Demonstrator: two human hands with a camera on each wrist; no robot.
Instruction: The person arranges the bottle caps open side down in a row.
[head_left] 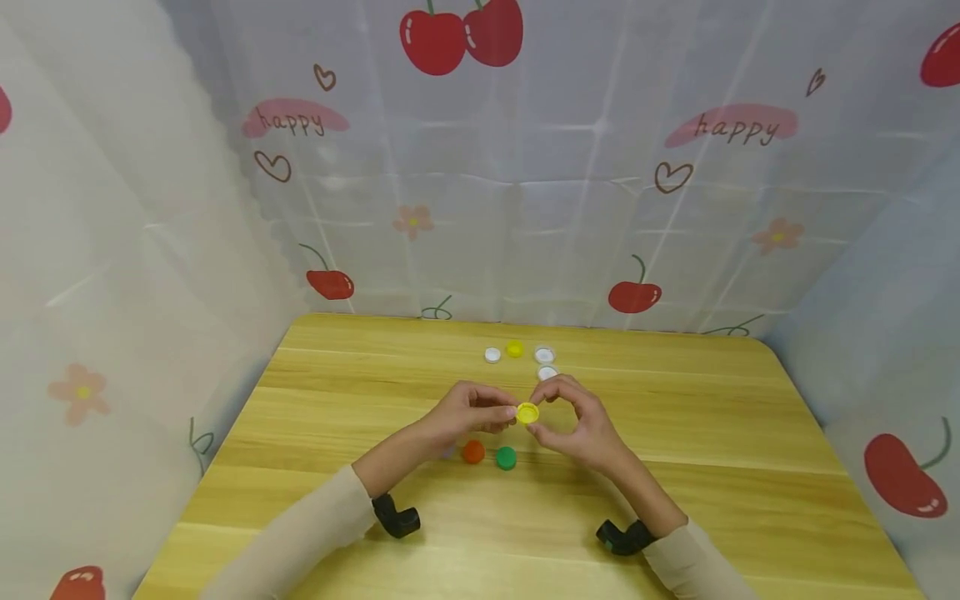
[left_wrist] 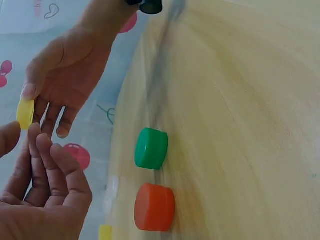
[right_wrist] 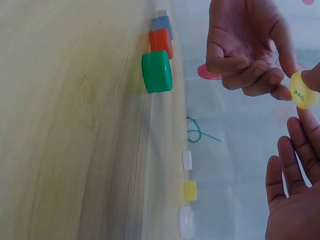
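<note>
A shallow yellow bottle cap (head_left: 528,412) is held above the table between both hands, its hollow side facing up in the head view. My left hand (head_left: 468,414) pinches its left edge with thumb and finger. From the right, my right hand (head_left: 579,423) grips the opposite edge between thumb and index finger. In the right wrist view, small dark marks show on the face of the yellow cap (right_wrist: 298,94). Below the hands, an orange cap (head_left: 473,452) and a green cap (head_left: 506,458) lie on the table. A blue cap (right_wrist: 163,25) sits beyond the orange one.
Toward the table's back stand a white cap (head_left: 492,355), another yellow cap (head_left: 514,350) and a whitish cap (head_left: 544,356). One more whitish cap (head_left: 547,372) is partly covered by my right hand. A printed curtain (head_left: 480,250) encloses the wooden table (head_left: 712,433).
</note>
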